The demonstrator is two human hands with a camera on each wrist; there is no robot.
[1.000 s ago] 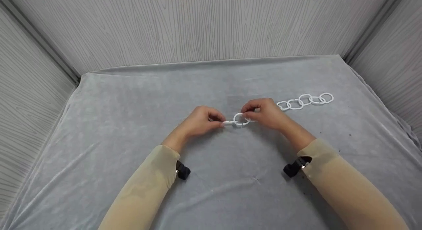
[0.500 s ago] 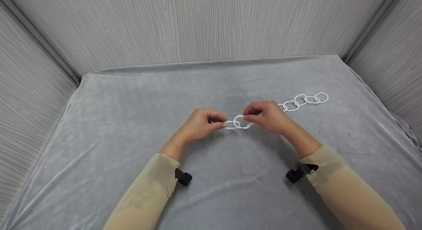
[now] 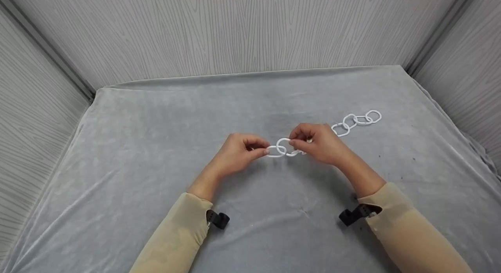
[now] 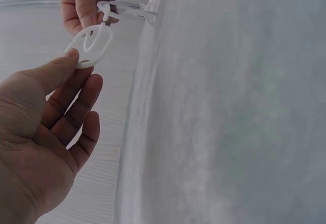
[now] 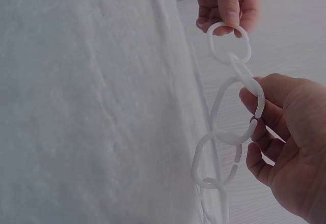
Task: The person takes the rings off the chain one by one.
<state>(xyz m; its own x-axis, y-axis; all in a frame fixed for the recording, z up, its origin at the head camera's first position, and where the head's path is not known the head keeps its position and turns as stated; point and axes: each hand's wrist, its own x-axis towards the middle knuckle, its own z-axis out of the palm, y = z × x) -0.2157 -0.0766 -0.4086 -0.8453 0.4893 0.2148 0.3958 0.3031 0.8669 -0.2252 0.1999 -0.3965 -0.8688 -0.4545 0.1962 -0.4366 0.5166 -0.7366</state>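
A white plastic chain (image 3: 276,156) of open-gapped links runs between my hands and trails off to the far right. My left hand (image 3: 236,153) pinches the end link (image 4: 109,42) between thumb and index finger, the other fingers loosely bent. My right hand (image 3: 319,144) pinches the neighbouring link with thumb and fingertip, just to the right. In the right wrist view, a gapped link (image 5: 218,102) hangs beside the right fingers, and further links hang below it. The right hand hides part of the chain in the head view.
A grey cloth (image 3: 176,116) with wrinkles covers the table. The chain's tail (image 3: 360,123) lies on it at the right. Wood-grain panels (image 3: 235,34) close off the back and sides. A few dark specks dot the cloth at the right.
Both hands have come slightly toward the person, still pinching the links. The chain's tail has been drawn leftward, and the end link has turned from edge-on to show its opening.
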